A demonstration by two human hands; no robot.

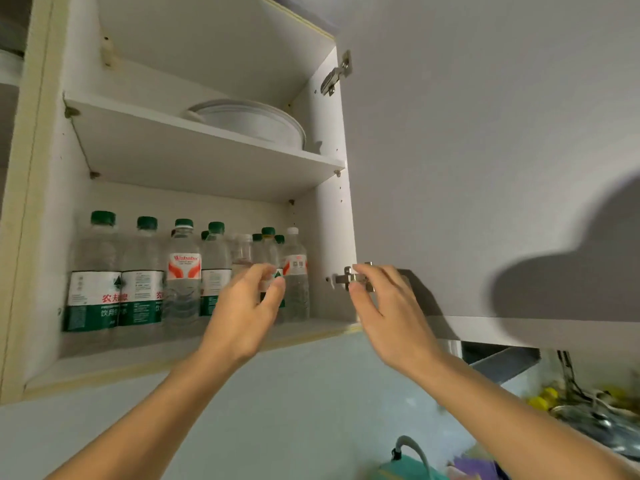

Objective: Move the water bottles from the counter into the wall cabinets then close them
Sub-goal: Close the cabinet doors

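Observation:
Several clear water bottles (145,278) with green caps and green or red labels stand upright on the lower shelf (145,362) of the open wall cabinet. My left hand (242,313) is raised in front of the right-hand bottles, fingers loosely curved, holding nothing. My right hand (384,306) hovers by the lower door hinge (343,279), fingers relaxed and empty. The white cabinet door (485,150) is swung open to the right.
A stack of white plates (256,121) sits on the upper shelf. An upper hinge (336,74) joins door and cabinet. Below right are a range hood (498,362), hanging utensils and metal pans (588,410). A teal object (405,469) sits at the bottom edge.

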